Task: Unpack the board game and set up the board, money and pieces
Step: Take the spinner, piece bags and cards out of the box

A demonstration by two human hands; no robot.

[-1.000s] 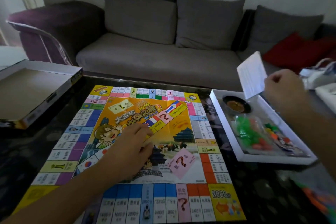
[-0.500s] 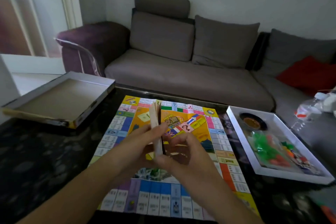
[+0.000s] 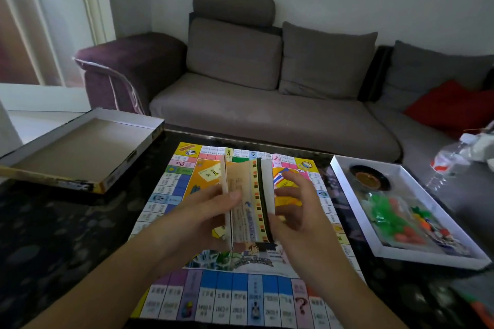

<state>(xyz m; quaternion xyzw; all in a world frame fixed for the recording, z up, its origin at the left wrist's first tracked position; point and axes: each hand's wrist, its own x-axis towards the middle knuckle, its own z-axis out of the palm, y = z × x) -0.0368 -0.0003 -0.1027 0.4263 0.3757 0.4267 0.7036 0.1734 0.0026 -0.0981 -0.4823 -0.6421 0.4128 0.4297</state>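
Observation:
The colourful game board (image 3: 187, 299) lies unfolded flat on the dark table. Above its middle I hold a stack of paper sheets or cards (image 3: 247, 203) upright on edge, fanned apart at the top. My left hand (image 3: 203, 215) grips the stack's left side with the thumb on the sheets. My right hand (image 3: 296, 208) holds the right side, its fingers spread behind the stack. The white box tray (image 3: 344, 187) at the right holds a black round dish (image 3: 370, 177) and a clear bag of green, orange and other coloured pieces (image 3: 395, 219).
The empty box lid (image 3: 80, 152) lies upside down at the table's left corner. A grey sofa (image 3: 267, 115) with a red cushion (image 3: 449, 107) stands behind the table. A plastic bottle and bag (image 3: 459, 152) sit at the far right.
My right hand brought the sheets from the tray over to the board's middle, and my left hand rose off the board to take them. The stack has since spread open between both hands.

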